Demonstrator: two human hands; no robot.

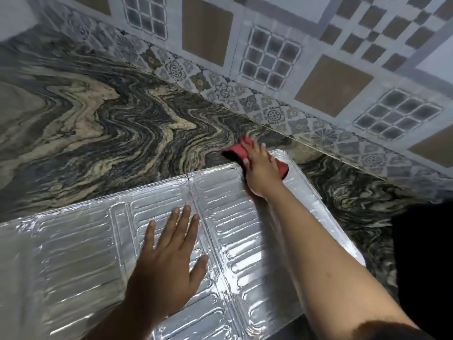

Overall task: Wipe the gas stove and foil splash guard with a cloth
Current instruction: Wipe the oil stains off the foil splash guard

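Foil guard (81, 244) lay flat on marbled counter (81, 123), near edge. Red cloth (235, 153) at its far right corner, pressed under right hand (261, 171), fingers straight, probably mid-wipe. Left hand (169, 263) spread flat mid-panel, likely pinning thin foil against sliding. Stove not seen.

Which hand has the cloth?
The right hand, at the foil guard's far corner, presses the red cloth. The left hand lies flat on bare foil.
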